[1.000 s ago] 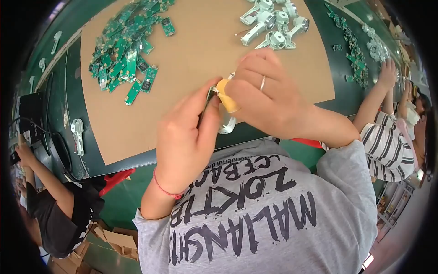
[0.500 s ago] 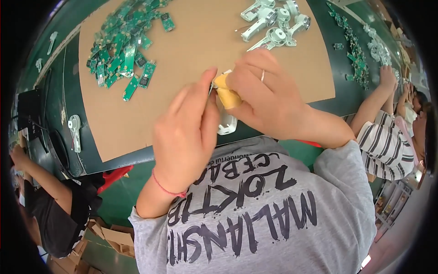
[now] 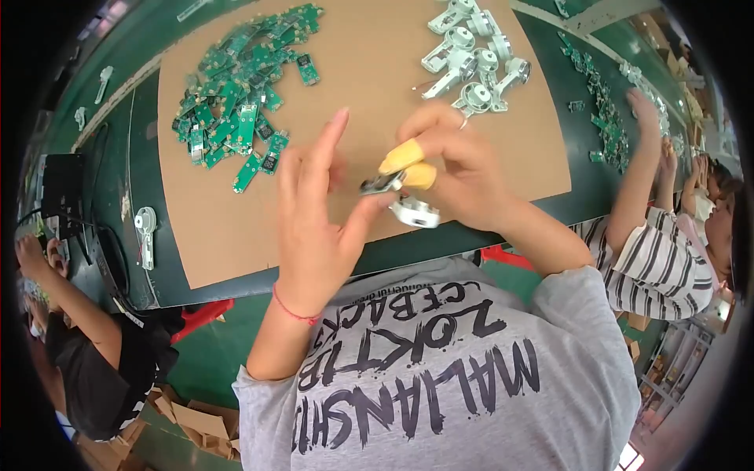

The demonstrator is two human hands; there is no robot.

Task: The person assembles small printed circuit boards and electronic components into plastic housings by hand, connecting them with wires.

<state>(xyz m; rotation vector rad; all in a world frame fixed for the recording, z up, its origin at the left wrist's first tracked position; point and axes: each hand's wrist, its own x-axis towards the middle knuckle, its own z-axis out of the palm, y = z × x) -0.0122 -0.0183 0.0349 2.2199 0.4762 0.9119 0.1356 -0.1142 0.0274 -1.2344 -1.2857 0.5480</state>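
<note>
My right hand (image 3: pixel 467 177), with yellow coverings on its thumb and a fingertip, pinches a small white plastic housing (image 3: pixel 416 213) above the front part of the cardboard. A dark, flat end of the held piece (image 3: pixel 380 185) points toward my left hand. My left hand (image 3: pixel 314 212) is open, fingers stretched upward and spread. Its thumb tip is at the held piece; whether it touches cannot be made out. Green circuit boards (image 3: pixel 243 125) lie heaped on the cardboard at the left. Several white housings with round heads and handles (image 3: pixel 475 98) are grouped at the far right.
The cardboard sheet (image 3: pixel 236 243) covers the middle of the dark green table. One white housing (image 3: pixel 146 235) lies on the table at the left, near a black device (image 3: pixel 61 184). More boards (image 3: pixel 609 118) lie at the right. People (image 3: pixel 644 235) work on both sides.
My left hand has opened and its fingers have spread away from the piece. My right hand has moved slightly right and down, tilting the housing. The view has shifted slightly.
</note>
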